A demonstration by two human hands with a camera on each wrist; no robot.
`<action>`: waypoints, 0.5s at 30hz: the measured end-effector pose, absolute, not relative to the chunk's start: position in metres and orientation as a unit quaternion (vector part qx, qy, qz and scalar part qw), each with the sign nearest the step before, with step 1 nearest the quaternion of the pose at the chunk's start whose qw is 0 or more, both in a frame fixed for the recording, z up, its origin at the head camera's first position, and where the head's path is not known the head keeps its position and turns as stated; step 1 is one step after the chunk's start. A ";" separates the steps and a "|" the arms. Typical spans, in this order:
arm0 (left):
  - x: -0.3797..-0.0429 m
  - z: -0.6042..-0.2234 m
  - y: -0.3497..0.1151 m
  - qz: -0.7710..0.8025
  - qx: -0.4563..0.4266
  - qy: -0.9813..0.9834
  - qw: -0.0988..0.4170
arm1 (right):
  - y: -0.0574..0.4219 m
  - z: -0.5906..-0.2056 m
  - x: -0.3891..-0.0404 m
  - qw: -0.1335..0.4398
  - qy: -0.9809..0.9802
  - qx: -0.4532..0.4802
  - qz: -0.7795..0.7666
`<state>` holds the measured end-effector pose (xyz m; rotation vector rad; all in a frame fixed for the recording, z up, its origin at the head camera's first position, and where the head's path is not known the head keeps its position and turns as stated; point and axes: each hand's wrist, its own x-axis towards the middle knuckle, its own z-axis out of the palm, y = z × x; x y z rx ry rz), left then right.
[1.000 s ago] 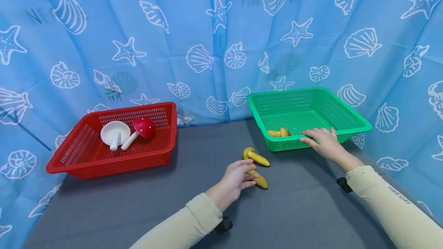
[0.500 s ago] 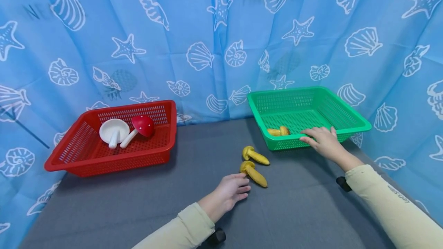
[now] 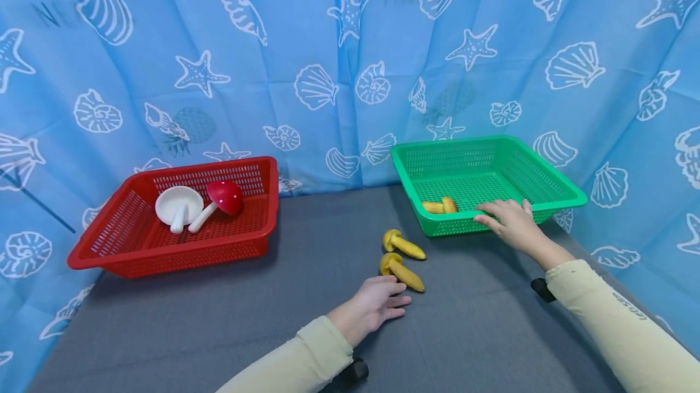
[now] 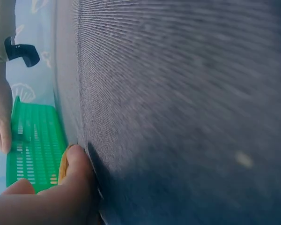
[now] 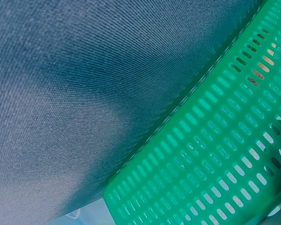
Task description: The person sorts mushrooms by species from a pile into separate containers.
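Two yellow toy mushrooms lie on the grey cloth, the farther mushroom (image 3: 404, 246) just behind the nearer mushroom (image 3: 403, 271). My left hand (image 3: 367, 307) is beside the nearer one, fingers loosely spread and fingertips right at its near side. In the left wrist view, a bit of yellow mushroom (image 4: 63, 165) shows behind a finger. My right hand (image 3: 511, 223) rests on the near rim of the green basket (image 3: 552, 205), its fingers reaching over the edge. Inside that basket, a brownish-yellow mushroom (image 3: 440, 206) lies in the near left corner.
On the left stands a red basket (image 3: 180, 256) with a white mushroom (image 3: 178, 206) and a red-capped, white-dotted mushroom (image 3: 223, 198). A blue curtain (image 3: 328, 47) printed with shells hangs behind the cloth-covered table (image 3: 219, 314).
My left hand draws back toward me from over the nearer mushroom, then moves right along its near side. That mushroom's stem end shifts slightly. My right hand stays on the green basket's rim.
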<state>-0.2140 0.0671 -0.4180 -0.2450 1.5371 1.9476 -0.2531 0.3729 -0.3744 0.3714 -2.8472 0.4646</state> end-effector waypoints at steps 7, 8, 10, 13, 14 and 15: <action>-0.217 -0.419 0.077 0.713 -0.115 0.619 0.310 | 0.374 -0.375 -0.253 0.117 -0.973 0.127 0.153; -0.218 -0.418 0.078 0.710 -0.123 0.623 0.305 | 0.374 -0.375 -0.253 0.117 -0.973 0.126 0.152; -0.219 -0.417 0.080 0.704 -0.136 0.632 0.292 | 0.374 -0.375 -0.253 0.116 -0.974 0.124 0.152; -0.219 -0.416 0.083 0.700 -0.151 0.642 0.274 | 0.373 -0.374 -0.253 0.114 -0.974 0.122 0.152; -0.220 -0.416 0.084 0.700 -0.156 0.643 0.269 | 0.373 -0.374 -0.253 0.114 -0.974 0.121 0.152; -0.220 -0.416 0.085 0.701 -0.159 0.642 0.265 | 0.373 -0.374 -0.252 0.113 -0.974 0.120 0.152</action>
